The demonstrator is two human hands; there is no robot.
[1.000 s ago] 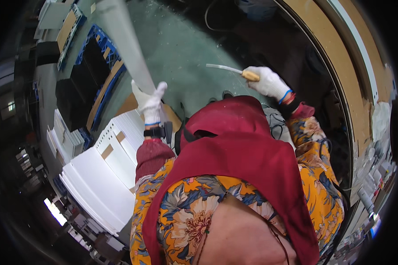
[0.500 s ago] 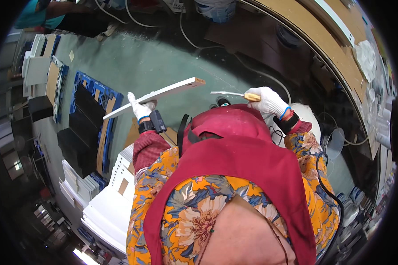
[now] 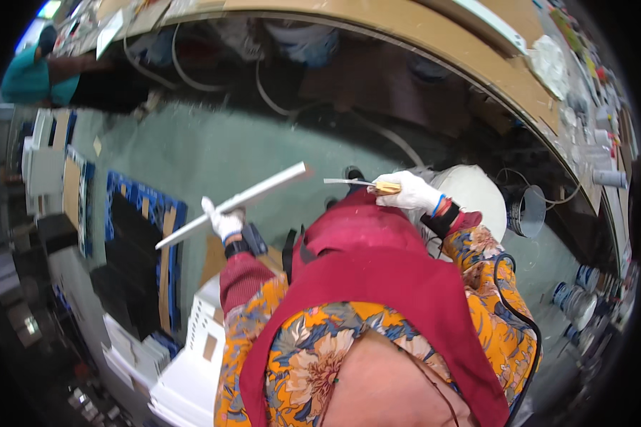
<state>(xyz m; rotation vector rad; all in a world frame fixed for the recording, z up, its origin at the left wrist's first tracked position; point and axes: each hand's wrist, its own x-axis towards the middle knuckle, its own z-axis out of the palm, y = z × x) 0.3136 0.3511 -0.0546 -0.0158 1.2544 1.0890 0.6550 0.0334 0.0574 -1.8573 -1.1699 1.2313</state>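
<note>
My left hand (image 3: 223, 222), in a white glove, is closed around a long narrow white board (image 3: 271, 186) near its lower left end. The board slants up to the right, off the floor. In my gloved right hand (image 3: 414, 193) is a slim hand tool with a yellow handle (image 3: 387, 188). Its thin pale blade (image 3: 342, 181) points left, just beyond the board's far end, and looks apart from it. Motion blur keeps me from telling the tool's exact kind. A dark boxy device (image 3: 254, 239) sits by my left wrist.
A long brown workbench (image 3: 377, 16) curves across the far side and right, with hoses and buckets under it. A white round-topped container (image 3: 470, 196) stands by my right arm. Left are a blue pallet (image 3: 179, 213) with black pieces and stacked white panels (image 3: 181, 377). Another person's teal sleeve (image 3: 23, 78) shows far left.
My view has swung, bringing more of the workbench in. Both hands, still holding the board and the tool, appear further left; the blade's tip and the board's end look closer together.
</note>
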